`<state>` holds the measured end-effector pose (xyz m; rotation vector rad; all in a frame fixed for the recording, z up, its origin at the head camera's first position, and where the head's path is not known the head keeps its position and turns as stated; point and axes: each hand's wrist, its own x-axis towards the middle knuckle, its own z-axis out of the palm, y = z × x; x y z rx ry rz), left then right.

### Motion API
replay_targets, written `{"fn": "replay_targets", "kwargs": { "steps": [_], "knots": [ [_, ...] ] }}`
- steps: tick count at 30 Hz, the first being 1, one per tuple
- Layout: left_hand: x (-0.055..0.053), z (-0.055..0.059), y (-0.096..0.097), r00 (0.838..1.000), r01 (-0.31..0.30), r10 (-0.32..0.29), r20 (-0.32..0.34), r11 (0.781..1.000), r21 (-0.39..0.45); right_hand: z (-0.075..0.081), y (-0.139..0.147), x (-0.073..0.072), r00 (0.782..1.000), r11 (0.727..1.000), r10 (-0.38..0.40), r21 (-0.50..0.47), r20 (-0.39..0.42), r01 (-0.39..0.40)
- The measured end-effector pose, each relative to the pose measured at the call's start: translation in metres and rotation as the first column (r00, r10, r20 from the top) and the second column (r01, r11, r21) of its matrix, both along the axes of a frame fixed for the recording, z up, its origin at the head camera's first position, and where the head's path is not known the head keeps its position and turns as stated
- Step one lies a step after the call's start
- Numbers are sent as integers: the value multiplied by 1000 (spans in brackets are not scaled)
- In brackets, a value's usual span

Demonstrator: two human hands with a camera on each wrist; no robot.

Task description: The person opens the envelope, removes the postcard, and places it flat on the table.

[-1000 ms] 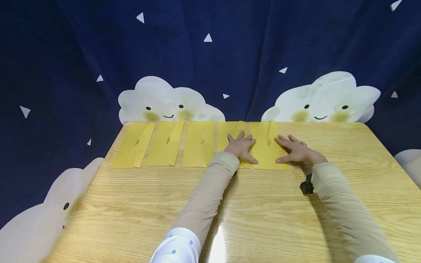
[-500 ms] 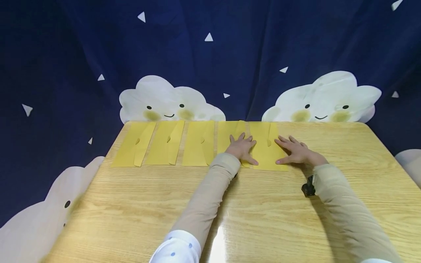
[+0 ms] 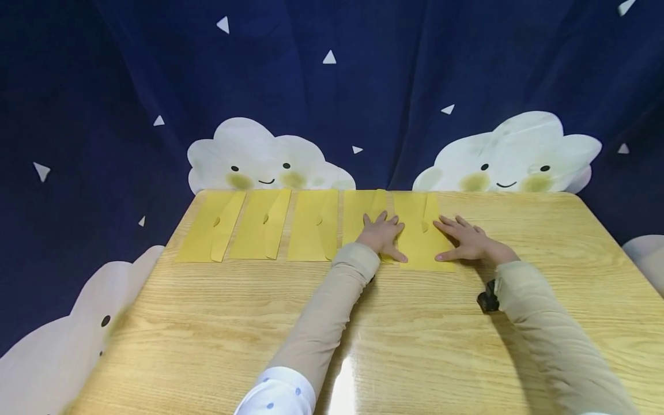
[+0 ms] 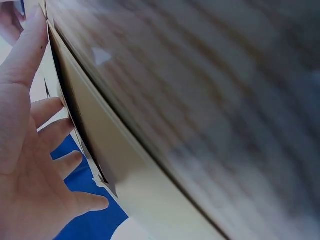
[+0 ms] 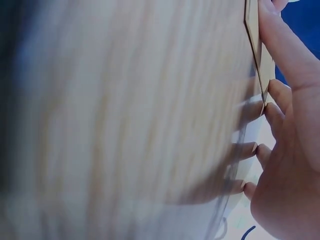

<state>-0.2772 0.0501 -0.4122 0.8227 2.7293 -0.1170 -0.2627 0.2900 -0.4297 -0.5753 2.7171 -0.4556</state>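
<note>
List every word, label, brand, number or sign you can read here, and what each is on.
None can be read.
Five yellow envelopes: no writing visible on the sides showing.
Dark blue curtain: only printed clouds and white triangles.
Black device by the right sleeve: too small to tell.
</note>
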Motion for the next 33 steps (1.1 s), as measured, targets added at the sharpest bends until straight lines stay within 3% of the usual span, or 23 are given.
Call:
{"fn": "replay_targets", "kwargs": {
  "steps": [16,33],
  "knots": [
    [11,0,2,1000,30,-30,-3,998,-62,1,-1,16,1000,1000,-7,-7,1,7],
    [25,1,-2,998,60,-61,-9,996,-66,8,-4,26,999,999,32,17,-15,-32]
  ]
}}
